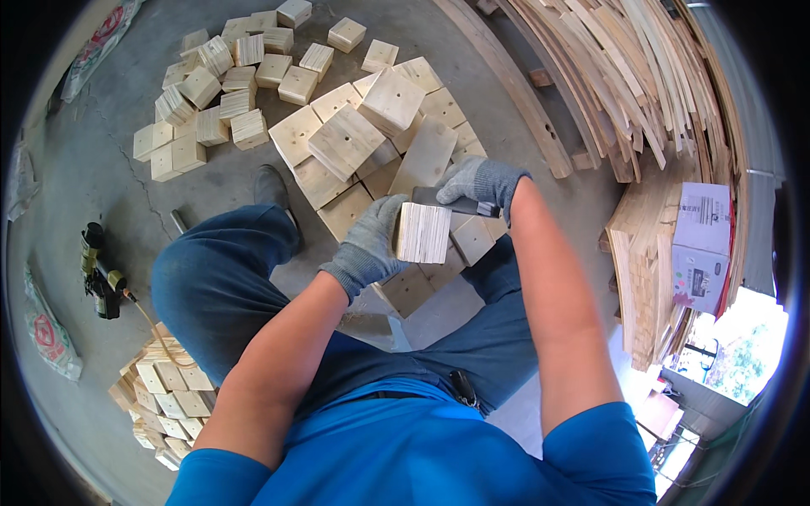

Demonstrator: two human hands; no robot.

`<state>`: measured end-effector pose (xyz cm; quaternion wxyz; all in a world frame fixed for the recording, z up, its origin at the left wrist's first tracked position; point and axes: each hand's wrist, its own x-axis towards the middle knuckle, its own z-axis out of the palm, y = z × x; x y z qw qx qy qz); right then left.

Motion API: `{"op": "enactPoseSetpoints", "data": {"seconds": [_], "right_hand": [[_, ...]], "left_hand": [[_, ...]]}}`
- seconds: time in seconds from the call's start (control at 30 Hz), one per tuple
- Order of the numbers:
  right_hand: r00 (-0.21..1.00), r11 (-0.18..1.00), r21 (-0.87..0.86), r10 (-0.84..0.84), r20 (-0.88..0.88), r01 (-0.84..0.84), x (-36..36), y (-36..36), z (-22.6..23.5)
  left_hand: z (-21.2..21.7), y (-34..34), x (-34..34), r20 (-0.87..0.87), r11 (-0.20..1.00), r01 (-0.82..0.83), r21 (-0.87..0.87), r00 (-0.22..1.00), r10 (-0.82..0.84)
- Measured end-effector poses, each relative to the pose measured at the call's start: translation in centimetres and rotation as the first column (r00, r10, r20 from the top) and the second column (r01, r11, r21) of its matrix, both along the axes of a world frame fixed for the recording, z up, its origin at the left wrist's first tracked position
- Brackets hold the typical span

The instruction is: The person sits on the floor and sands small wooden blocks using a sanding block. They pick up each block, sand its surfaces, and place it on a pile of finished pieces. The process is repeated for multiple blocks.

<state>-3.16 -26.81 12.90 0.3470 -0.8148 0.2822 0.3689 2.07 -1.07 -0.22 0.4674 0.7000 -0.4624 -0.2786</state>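
Note:
My left hand (369, 244), in a grey work glove, is closed round the side of a wooden block (424, 234) with a striped, layered face. In my right hand (485, 181), gloved alike, is a dark flat tool (483, 208), its fingers wrapped over it. The tool lies along the far upper edge of the block, and its exact kind cannot be made out. Both hands are above a low stack of wooden blocks (346, 207) between my legs. Loose blocks (346, 141) rest on top of that stack, some with a dark hole or knot.
Several scattered blocks (238, 78) lie on the concrete floor at far left. Another block pile (171, 390) sits lower left, near a black hose-fed tool (103, 278). Long planks (624, 76) are heaped at right, with a printed carton (702, 244) nearer. Plastic bags (52, 329) line the left.

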Motion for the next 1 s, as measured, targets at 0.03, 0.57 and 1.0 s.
{"op": "enactPoseSetpoints", "data": {"seconds": [0.03,0.57,1.0], "right_hand": [[1.000,1.000,-0.002,-0.007,-0.026,0.007,0.2,0.2,0.2],[0.995,0.998,-0.056,-0.028,-0.096,0.023,0.8,0.1,-0.8],[0.864,0.928,-0.292,-0.059,0.501,0.233,-6.4,4.8,3.0]], "left_hand": [[-0.1,0.1,0.1,-0.002,1.000,0.002,-0.002,1.000,-0.002],[0.8,0.2,0.2,-0.073,0.996,0.040,0.076,0.997,-0.035],[0.2,-0.3,-0.3,-0.165,0.999,0.022,-0.035,0.986,-0.027]]}}
